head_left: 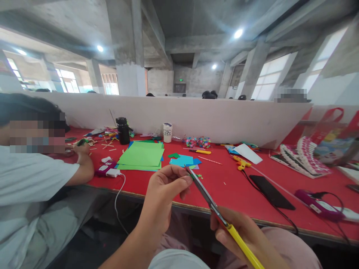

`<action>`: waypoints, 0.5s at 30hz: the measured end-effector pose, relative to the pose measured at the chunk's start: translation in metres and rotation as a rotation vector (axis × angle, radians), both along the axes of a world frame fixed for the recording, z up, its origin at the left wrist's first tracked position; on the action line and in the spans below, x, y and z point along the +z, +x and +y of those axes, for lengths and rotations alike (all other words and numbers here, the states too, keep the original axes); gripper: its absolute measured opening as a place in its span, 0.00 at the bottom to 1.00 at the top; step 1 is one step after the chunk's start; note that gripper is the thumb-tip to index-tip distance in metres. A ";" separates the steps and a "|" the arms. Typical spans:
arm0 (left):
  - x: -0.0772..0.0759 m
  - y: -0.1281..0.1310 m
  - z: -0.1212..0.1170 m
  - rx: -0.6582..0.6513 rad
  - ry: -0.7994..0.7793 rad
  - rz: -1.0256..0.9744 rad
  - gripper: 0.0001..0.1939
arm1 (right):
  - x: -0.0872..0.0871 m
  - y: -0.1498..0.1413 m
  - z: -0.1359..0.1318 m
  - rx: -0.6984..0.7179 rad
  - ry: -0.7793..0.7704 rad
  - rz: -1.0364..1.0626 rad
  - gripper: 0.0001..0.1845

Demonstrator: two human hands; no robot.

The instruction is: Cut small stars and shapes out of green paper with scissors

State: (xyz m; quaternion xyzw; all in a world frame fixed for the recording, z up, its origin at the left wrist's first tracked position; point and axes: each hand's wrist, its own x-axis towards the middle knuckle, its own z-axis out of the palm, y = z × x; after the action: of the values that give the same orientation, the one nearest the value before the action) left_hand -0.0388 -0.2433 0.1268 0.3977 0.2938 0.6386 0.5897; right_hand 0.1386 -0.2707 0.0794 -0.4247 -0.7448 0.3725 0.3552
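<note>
My right hand (pixel 241 235) is wrapped around a pair of scissors (pixel 204 194) with a yellow handle and long metal blades. The blades point up and to the left, over the table's front edge. At their tips, my left hand (pixel 169 190) is closed in a pinch between thumb and forefinger. A sliver of dark green shows by these fingertips, but most of what they hold is hidden. Beyond the hands lie blue paper pieces (pixel 182 160) and a dark green paper scrap (pixel 174 155). To the left is a stack of light green paper sheets (pixel 141 154).
A yellow glue gun (pixel 240 163), a black phone (pixel 270 191) and a purple power strip (pixel 319 205) lie right on the red table (pixel 213 179). A yellow cutter (pixel 203 152), cup (pixel 167 133) and black bottle (pixel 122 130) stand farther back. A co-worker (pixel 36 186) sits left.
</note>
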 end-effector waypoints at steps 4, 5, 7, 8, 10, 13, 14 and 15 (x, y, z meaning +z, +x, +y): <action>-0.006 0.003 0.000 0.018 -0.020 -0.032 0.05 | 0.001 -0.003 -0.002 -0.072 0.040 0.025 0.11; -0.008 0.003 0.000 0.034 -0.019 -0.034 0.05 | 0.002 -0.004 -0.003 -0.090 0.046 0.030 0.11; -0.009 0.005 0.000 0.064 -0.012 -0.032 0.05 | 0.003 -0.005 -0.006 -0.111 0.052 0.021 0.11; -0.010 0.005 0.000 0.071 -0.007 -0.029 0.05 | 0.002 -0.006 -0.007 -0.109 0.049 0.010 0.11; -0.009 0.005 0.000 0.071 0.002 -0.017 0.05 | 0.001 -0.007 -0.008 -0.104 0.055 -0.001 0.12; -0.009 0.005 0.000 0.065 0.005 -0.005 0.05 | -0.002 -0.010 -0.009 -0.123 0.060 0.008 0.15; -0.009 0.005 -0.001 0.066 0.004 -0.004 0.05 | -0.002 -0.011 -0.010 -0.136 0.051 0.012 0.17; -0.009 0.005 -0.001 0.068 0.004 -0.003 0.05 | -0.003 -0.012 -0.011 -0.153 0.036 0.016 0.19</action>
State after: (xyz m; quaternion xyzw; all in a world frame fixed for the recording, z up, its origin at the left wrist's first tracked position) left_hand -0.0335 -0.2443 0.1175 0.3876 0.3051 0.6595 0.5672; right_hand 0.1262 -0.2814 0.0768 -0.4709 -0.7138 0.3344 0.3962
